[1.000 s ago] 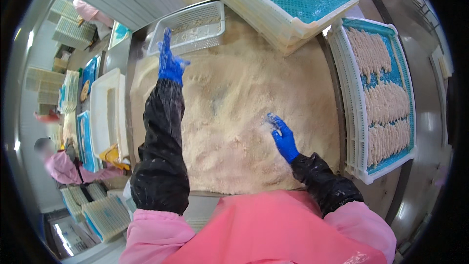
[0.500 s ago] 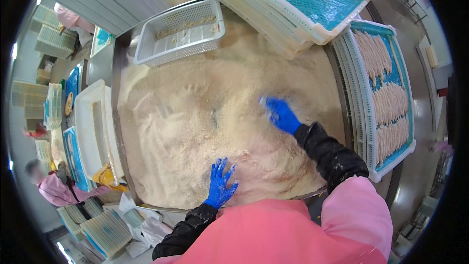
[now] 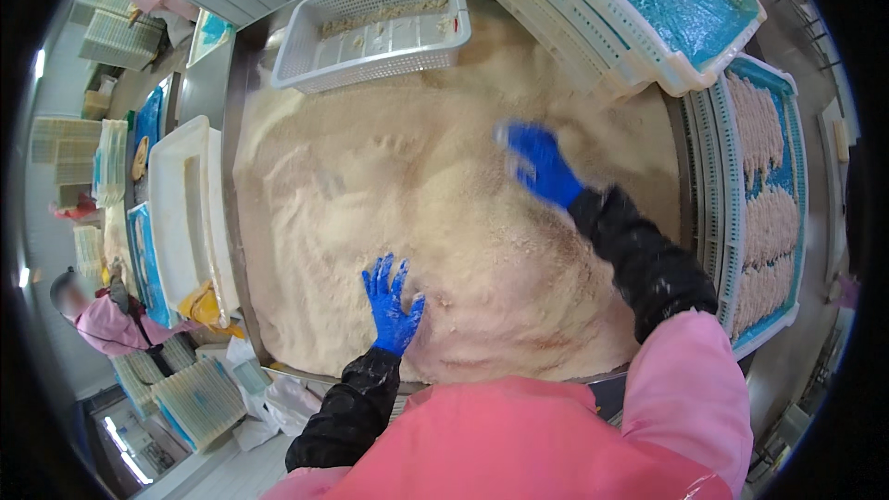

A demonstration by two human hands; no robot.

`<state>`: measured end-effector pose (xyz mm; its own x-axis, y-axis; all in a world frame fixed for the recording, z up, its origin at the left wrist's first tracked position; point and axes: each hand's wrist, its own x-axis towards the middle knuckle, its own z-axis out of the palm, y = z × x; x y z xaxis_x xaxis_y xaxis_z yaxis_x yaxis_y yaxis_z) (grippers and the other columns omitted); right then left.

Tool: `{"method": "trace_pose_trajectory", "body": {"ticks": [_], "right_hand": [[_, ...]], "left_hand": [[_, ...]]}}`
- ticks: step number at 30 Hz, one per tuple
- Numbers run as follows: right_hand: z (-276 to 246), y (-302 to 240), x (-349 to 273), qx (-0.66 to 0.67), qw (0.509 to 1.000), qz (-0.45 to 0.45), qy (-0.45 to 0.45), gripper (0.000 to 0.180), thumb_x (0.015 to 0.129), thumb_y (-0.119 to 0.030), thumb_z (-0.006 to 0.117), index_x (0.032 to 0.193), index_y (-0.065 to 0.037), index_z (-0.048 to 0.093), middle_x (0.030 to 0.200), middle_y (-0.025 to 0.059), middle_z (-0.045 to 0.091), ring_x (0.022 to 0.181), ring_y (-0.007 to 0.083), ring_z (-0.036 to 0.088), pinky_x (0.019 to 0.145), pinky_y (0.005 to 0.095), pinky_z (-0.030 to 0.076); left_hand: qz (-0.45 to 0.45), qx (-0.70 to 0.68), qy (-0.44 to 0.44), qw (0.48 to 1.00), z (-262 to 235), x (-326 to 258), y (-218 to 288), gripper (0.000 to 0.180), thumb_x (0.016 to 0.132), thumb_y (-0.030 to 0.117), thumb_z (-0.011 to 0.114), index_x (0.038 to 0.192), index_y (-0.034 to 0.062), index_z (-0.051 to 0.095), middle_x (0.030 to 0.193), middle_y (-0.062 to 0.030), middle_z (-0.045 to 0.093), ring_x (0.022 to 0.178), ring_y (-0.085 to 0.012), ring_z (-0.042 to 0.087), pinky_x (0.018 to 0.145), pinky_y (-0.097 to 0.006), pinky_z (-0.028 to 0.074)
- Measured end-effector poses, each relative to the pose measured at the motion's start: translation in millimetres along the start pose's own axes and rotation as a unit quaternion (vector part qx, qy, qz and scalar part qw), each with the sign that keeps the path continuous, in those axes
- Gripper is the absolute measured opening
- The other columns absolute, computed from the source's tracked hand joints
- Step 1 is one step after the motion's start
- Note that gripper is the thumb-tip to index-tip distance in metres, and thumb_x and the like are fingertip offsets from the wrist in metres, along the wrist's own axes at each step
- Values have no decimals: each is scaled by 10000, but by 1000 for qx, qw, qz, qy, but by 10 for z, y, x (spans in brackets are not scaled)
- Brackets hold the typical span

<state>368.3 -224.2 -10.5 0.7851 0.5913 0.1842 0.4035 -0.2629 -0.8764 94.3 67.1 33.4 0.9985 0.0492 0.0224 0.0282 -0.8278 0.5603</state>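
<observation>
Splaying over pale crumbs (image 3: 435,213) — gloved left hand (image 3: 395,317).

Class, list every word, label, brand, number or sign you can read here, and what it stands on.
None can be read: none on the trays, apron, left glove or right glove.
A red spot on the basket is too small to tell whether it bears text.

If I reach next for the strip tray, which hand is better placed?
Probably right: the right hand is nearer the strip tray; the left hand is farther off, with crumbs between.
</observation>
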Motion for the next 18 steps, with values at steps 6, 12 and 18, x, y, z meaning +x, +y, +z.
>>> {"method": "trace_pose_trajectory", "body": {"ticks": [6,12,18], "right_hand": [[581,68,227,-236,958,-144,-78,563,856,-289,561,1400,-201,445,1485,136,331,1348,364,305,1110,500,222],[31,-326,-518,-94,979,-92,-155,507,891,-223,564,1371,-100,455,1385,160,469,1286,324,427,1060,438,335],[-1581,450,-1105,-498,855,91,112,533,861,-95,539,1379,-48,427,1401,192,427,1294,348,402,1108,434,268]], "left_hand": [[-25,-68,24,997,-45,127,-5,637,795,213,661,1382,98,441,1487,-171,311,1384,-358,252,1153,-519,78],[-25,-200,104,974,-310,1127,-246,766,788,-52,621,1435,37,220,1477,-140,311,1326,-256,386,1108,-377,288],[-230,-566,167,774,-527,2512,-735,538,994,433,375,1450,158,300,1460,-148,337,1205,-338,480,1008,-437,408]]}}
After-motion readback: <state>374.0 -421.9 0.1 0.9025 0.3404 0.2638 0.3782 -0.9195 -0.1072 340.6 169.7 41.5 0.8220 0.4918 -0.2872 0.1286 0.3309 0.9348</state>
